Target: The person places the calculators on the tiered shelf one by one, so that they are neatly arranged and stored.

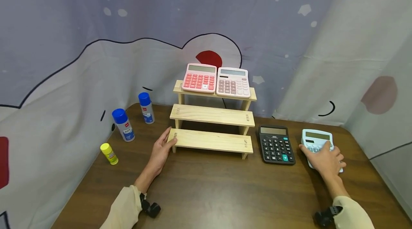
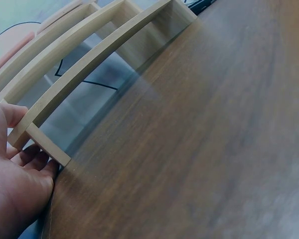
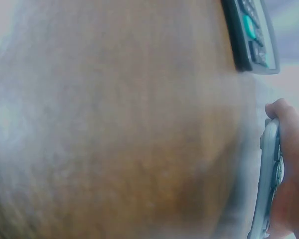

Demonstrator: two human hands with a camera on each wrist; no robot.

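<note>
My left hand holds the left end of a three-tier wooden display stand, thumb on the lowest shelf's top; in the left wrist view some fingers curl beneath it. At the right, my right hand spans a light blue calculator and grips it by its sides, covering most of its keys. The right wrist view shows this calculator edge-on under the hand. Left of it lies a black calculator with a teal key. A pink calculator and a pale pink-white calculator lean on the top shelf.
Two spray cans with blue caps stand at the table's left side. Nearer stands a yellow glue stick. A patterned curtain hangs behind the brown wooden table.
</note>
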